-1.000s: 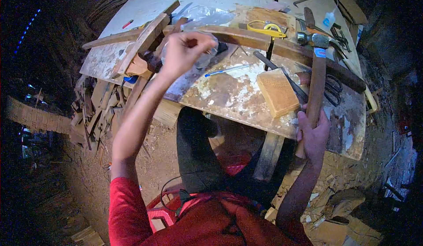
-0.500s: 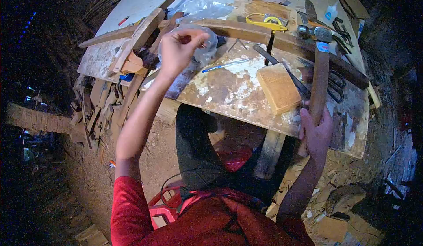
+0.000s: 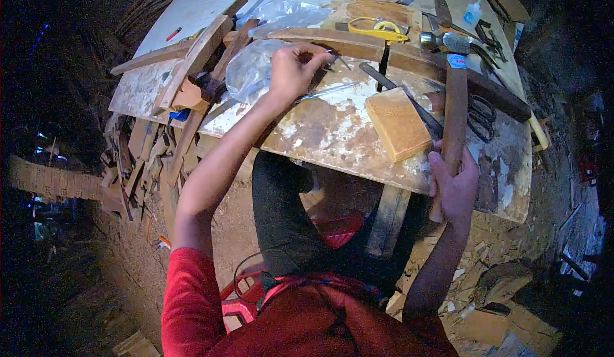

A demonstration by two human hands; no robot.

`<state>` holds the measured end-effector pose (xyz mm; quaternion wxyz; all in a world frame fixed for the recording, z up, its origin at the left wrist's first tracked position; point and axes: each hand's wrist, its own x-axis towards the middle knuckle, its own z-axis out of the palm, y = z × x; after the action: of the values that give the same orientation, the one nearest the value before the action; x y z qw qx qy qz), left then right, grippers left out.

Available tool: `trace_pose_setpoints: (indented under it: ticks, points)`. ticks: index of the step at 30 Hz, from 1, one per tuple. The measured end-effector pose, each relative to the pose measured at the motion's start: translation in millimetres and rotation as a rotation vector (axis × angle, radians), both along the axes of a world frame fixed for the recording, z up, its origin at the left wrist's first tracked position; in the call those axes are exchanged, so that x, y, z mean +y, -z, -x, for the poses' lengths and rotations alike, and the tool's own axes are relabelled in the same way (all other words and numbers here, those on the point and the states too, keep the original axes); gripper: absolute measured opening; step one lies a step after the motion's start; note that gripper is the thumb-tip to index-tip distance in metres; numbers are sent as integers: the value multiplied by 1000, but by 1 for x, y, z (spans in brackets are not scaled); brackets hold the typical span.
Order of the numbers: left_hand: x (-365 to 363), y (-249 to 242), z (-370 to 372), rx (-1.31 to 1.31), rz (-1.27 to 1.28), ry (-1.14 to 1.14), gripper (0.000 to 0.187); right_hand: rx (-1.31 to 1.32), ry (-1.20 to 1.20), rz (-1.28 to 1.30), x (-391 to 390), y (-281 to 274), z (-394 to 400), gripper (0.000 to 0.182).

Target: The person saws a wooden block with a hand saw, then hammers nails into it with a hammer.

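Note:
My left hand point(image 3: 294, 72) is over the bench, its thumb and fingers pinched together. A small pale glint shows at the fingertips, too small to name. Just beyond them lies a thin dark nail-like rod point(image 3: 346, 64). Beside that hand is a clear plastic bag point(image 3: 249, 72), and a blue pen point(image 3: 329, 90) lies below the fingers, partly covered by the wrist. My right hand point(image 3: 458, 181) is wrapped round the wooden handle of a hammer point(image 3: 455, 111), whose metal head points away from me. Left of the handle sits a wooden block point(image 3: 398, 124).
Long wooden pieces point(image 3: 332, 39) cross the worn workbench point(image 3: 320, 130). A dark flat metal tool point(image 3: 416, 109) lies behind the block. Scissors point(image 3: 481, 117), a yellow tape-like tool point(image 3: 384, 30) and a small bottle point(image 3: 472, 14) are farther right. Scrap wood point(image 3: 150, 146) piles up at left.
My left hand has moved right and slightly down, away from the plastic bag to the thin rods. My right hand still holds the hammer. The view has shifted slightly.

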<state>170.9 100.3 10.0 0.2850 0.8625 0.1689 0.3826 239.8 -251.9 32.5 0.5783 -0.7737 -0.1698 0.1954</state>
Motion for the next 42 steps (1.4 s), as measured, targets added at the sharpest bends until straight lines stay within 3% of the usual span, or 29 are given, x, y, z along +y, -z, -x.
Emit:
trace_pose_setpoints:
  ticks: [10, 16, 22, 27, 42]
  points:
    - [5, 7, -4, 91, 73, 46, 18, -5, -34, -31, 1, 0, 0, 26]
    - [11, 2, -6, 197, 57, 82, 17, 31, -11, -19, -1, 1, -2, 32]
    - [15, -5, -5, 262, 0, 143, 16, -119, -15, -30, -1, 14, -6, 31]
    - [11, -8, -2, 311, -123, 130, 15, -32, -10, 37, -2, 3, -3, 32]
    - [14, -14, 5, 368, -123, 155, 19, 23, -12, 2, -1, 2, -1, 31]
